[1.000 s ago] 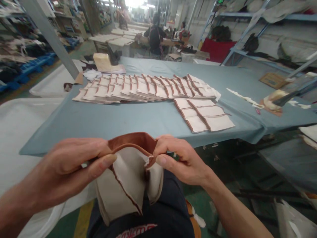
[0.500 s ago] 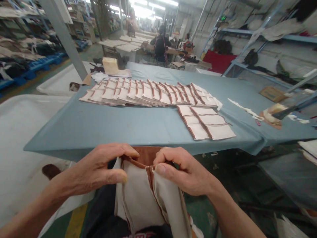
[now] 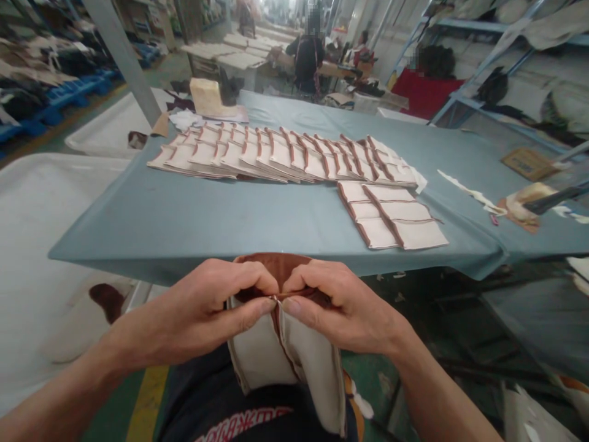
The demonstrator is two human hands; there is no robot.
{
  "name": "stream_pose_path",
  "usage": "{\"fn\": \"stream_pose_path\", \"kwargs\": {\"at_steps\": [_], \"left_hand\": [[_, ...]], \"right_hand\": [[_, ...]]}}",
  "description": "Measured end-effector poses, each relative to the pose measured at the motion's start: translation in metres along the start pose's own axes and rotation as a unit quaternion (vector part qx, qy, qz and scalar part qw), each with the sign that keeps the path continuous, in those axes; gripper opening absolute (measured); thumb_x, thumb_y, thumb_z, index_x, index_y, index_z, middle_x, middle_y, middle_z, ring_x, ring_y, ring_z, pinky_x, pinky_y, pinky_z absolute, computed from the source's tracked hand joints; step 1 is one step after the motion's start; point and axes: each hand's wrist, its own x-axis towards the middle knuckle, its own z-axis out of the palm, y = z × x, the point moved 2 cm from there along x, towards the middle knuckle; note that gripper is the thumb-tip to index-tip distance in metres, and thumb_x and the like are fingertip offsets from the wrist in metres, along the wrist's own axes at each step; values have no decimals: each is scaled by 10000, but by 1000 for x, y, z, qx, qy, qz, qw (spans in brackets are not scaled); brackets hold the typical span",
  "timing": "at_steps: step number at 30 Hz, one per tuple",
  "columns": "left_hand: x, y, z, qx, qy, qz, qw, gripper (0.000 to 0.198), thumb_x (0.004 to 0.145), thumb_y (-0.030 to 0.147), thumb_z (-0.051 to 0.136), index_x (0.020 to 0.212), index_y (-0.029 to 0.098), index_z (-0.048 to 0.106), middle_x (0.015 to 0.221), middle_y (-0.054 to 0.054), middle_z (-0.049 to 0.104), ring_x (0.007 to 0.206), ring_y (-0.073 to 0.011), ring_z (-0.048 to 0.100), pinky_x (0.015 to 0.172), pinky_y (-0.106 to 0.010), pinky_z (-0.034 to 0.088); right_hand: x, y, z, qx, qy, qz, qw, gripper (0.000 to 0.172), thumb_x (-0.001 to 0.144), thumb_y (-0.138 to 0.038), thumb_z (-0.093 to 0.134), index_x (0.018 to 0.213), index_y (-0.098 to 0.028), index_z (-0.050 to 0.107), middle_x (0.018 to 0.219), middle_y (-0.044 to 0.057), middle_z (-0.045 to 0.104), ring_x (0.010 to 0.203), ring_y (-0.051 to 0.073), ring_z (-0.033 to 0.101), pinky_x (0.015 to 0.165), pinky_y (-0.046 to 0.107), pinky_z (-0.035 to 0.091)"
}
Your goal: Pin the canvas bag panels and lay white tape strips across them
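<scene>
Between my hands is a cream sewn piece [image 3: 257, 350] with brown seam edges and a brown face inside, its top bent round into an open loop. My left hand [image 3: 225, 298] is closed, thumb and fingers pinching the upper edge just left of the brown seam. On the other side of that seam my right hand [image 3: 326, 301] pinches the same edge, its thumb tip close to the left one. The lower part of the piece hangs over my lap. My curled fingers hide part of the rim.
A blue-covered table [image 3: 230, 215] stands ahead, bearing a row of overlapping cream pieces [image 3: 285, 153] and another stack [image 3: 396, 215] nearer its front edge. White bins [image 3: 50, 202] are at the left. A person [image 3: 306, 58] sits farther back.
My left hand has moved right along the edge and closed on it beside the seam, meeting my right hand. The view has tipped slightly downward.
</scene>
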Motion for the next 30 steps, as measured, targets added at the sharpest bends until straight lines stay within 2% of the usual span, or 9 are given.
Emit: {"fn": "stream_pose_path", "kwargs": {"at_steps": [6, 14, 22, 26, 30], "left_hand": [[-2, -3, 0, -38, -33, -32, 998, 149, 1055, 214, 625, 928, 217, 704, 858, 49, 746, 776, -114, 657, 736, -186, 476], [-8, -3, 9, -16, -19, -26, 999, 160, 1052, 183, 572, 988, 236, 710, 947, 47, 771, 870, -117, 691, 840, -192, 488], [-4, -1, 10, 23, 0, -18, 1000, 187, 999, 126, 575, 998, 209, 743, 872, 71, 790, 759, -67, 707, 748, -151, 485], [-5, -2, 13, 77, 26, 9, 997, 156, 994, 115, 609, 1011, 195, 742, 881, 63, 811, 754, -69, 746, 729, -158, 492], [-10, 1, 17, 166, 49, 66, 983, 183, 1031, 116, 561, 1027, 165, 738, 911, 6, 837, 806, -132, 799, 758, -221, 525]], "right_hand": [[-2, -7, 2, -22, 29, -16, 999, 137, 959, -123, 614, 857, -205, 654, 740, -23, 687, 684, 129, 588, 707, 255, 432], [-7, -1, 3, -12, 43, -19, 999, 110, 981, -126, 613, 908, -188, 666, 835, 2, 740, 751, 132, 620, 781, 259, 458], [-7, 10, 9, 51, 28, 36, 998, 120, 922, -166, 601, 816, -201, 644, 763, -22, 702, 686, 123, 570, 671, 241, 416], [-8, 15, 17, 48, 45, 38, 997, 112, 906, -240, 670, 804, -203, 640, 716, -35, 666, 650, 122, 552, 668, 255, 403], [-9, 17, 23, 34, 56, 47, 997, 111, 919, -235, 665, 814, -202, 679, 699, -34, 692, 647, 122, 578, 705, 269, 417]]}}
